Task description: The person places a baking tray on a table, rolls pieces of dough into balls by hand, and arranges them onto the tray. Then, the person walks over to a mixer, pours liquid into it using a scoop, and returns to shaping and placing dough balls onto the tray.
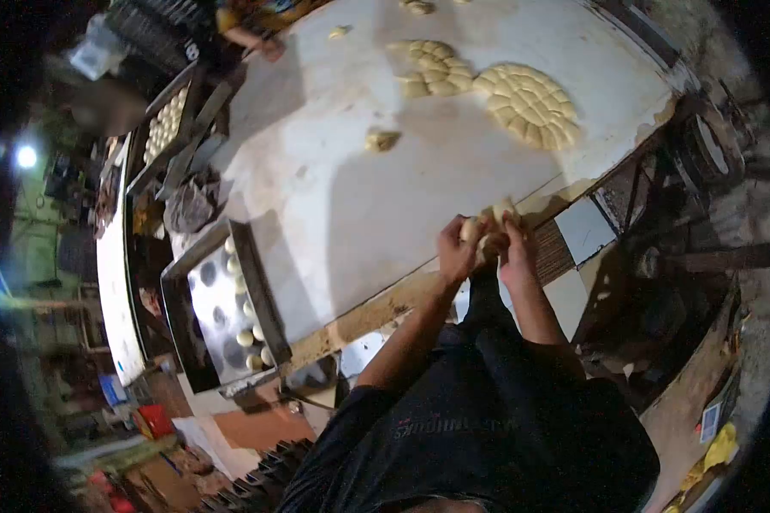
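Pale dough (505,210) is held between my two hands, just over the table's near edge. My left hand (459,248) has its fingers curled round a rounded lump of the dough (469,228). Beside it, my right hand (518,248) grips the other part, with fingers bent over it. On the white table (402,205) farther off lies a round slab of dough cut into pieces (530,103), touching a partly used cut slab (436,70). A small dough scrap (382,140) sits nearer the middle.
At the left stands a metal tray (266,295) with several dough balls along one side. Behind it are a crumpled cloth (192,203) and another tray of dough balls (166,126). A co-worker's hand (270,49) rests at the table's far left edge.
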